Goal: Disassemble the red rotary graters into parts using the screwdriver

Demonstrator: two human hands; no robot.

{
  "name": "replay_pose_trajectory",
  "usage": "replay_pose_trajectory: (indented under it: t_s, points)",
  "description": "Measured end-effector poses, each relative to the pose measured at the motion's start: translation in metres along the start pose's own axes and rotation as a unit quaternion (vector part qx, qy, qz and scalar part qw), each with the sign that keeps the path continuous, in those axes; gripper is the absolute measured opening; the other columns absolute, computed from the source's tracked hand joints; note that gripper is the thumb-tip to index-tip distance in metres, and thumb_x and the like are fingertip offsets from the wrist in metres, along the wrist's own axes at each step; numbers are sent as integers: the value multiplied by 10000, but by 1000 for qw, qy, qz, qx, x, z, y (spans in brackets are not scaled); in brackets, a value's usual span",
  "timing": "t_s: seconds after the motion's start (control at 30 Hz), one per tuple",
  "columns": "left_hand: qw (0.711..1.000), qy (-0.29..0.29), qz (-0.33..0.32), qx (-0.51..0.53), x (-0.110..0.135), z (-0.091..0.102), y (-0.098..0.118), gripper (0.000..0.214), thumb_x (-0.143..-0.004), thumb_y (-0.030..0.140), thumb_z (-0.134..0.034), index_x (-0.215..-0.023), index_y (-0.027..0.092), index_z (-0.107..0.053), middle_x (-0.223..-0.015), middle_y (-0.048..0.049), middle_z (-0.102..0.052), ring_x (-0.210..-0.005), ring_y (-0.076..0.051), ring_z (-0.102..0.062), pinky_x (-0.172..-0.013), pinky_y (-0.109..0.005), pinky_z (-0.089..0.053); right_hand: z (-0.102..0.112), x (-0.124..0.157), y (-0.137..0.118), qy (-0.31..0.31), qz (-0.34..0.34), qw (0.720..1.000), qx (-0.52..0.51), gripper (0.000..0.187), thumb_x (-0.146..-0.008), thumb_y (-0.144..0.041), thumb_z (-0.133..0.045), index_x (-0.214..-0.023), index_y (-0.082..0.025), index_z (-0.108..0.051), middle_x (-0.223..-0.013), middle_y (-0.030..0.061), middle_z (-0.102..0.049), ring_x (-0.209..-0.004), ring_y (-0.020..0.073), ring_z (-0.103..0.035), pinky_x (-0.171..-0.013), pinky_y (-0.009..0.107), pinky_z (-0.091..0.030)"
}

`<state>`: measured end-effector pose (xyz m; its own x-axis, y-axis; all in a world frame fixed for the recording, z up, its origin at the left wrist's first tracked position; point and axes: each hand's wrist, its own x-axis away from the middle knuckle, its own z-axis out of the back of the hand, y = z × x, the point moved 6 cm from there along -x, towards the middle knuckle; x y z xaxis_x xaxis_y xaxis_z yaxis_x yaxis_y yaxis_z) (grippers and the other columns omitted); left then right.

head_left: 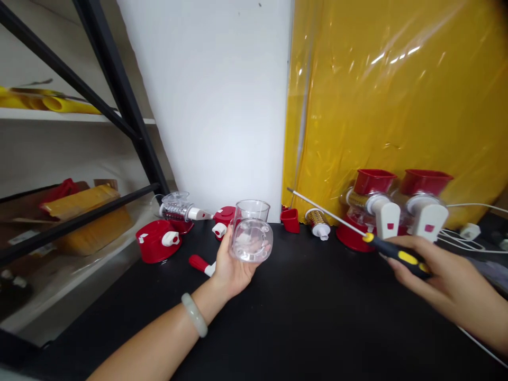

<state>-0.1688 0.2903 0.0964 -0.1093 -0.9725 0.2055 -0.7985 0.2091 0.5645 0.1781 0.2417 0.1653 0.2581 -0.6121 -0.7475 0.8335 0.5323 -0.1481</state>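
Note:
My left hand [234,272] is wrapped round a clear plastic grater housing [252,233], holding it up above the black table. A bangle circles that wrist. In my right hand [434,270] is a screwdriver [397,254] with a black and yellow handle, its long shaft pointing up and to the left. Behind the left hand stands a red grater base [225,214] with a white knob. A red-and-white crank handle [201,263] lies beside the left wrist. Between the hands, farther back, are a red hopper piece [290,220] and a metal grater drum [317,223].
Two assembled red-and-white rotary graters [375,206] stand at the back right, near white cables [468,241]. At the left are a red base [156,241] and a partly assembled grater [178,211]. A black-framed shelf [130,121] borders the left side; yellow sheeting [397,106] hangs behind.

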Motion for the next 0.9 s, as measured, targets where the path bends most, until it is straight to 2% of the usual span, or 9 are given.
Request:
replay_pose_trajectory:
  t_s: [0.1,0.17,0.27,0.4,0.47,0.7,0.9]
  points:
    - [1000,12,-4,25,3,-3,3,568,-1019,544,-375,-1215,75,-629,-896,-145,-776,-786,-248,-771,-688,-312,-642,4,-3,-15,67,85,994,19,272,-958,-414,-560,-1115,-202,-627,-915,43,-717,-714,156,-692,-699,248,-559]
    - [999,16,-4,29,3,-4,4,569,-1020,552,-364,-1164,81,-648,-878,-137,-772,-759,-235,-765,-640,-287,-632,-4,4,-17,77,108,991,-7,245,-952,-363,-593,-1141,-210,-623,-944,36,-703,-761,150,-691,-732,245,-552]
    - [999,14,-43,26,2,-2,8,538,-1021,537,-374,-1098,98,-675,-864,-123,-771,-756,-230,-762,-653,-299,-635,-23,17,-15,41,109,991,-59,289,-932,-309,-630,-1213,-240,-624,-979,22,-690,-776,139,-687,-704,234,-542]
    - [982,43,-186,2,4,5,24,457,-998,518,-469,-1144,137,-674,-945,-102,-775,-832,-226,-758,-747,-327,-636,-37,28,-8,3,77,992,-97,318,-893,-295,-661,-1210,-293,-640,-986,4,-705,-755,153,-697,-683,249,-556]
    - [974,62,-216,-25,5,8,28,461,-966,537,-533,-1166,144,-666,-955,-96,-771,-853,-231,-751,-762,-334,-629,-42,29,-6,-26,57,992,-110,317,-875,-286,-675,-1190,-306,-650,-992,1,-722,-769,170,-713,-677,257,-568]
    - [978,69,-180,-73,-1,11,22,506,-891,593,-615,-1113,141,-667,-855,-76,-745,-777,-234,-731,-716,-339,-590,-51,25,-10,-80,33,985,-146,264,-877,-296,-658,-1133,-280,-722,-954,36,-746,-770,195,-730,-643,259,-588]
    - [975,64,-189,-98,-6,15,18,441,-876,564,-651,-1045,157,-650,-842,-55,-733,-718,-198,-718,-586,-264,-541,-53,23,-13,-100,51,982,-152,291,-894,-289,-661,-1182,-274,-702,-975,37,-724,-793,159,-720,-667,215,-581]
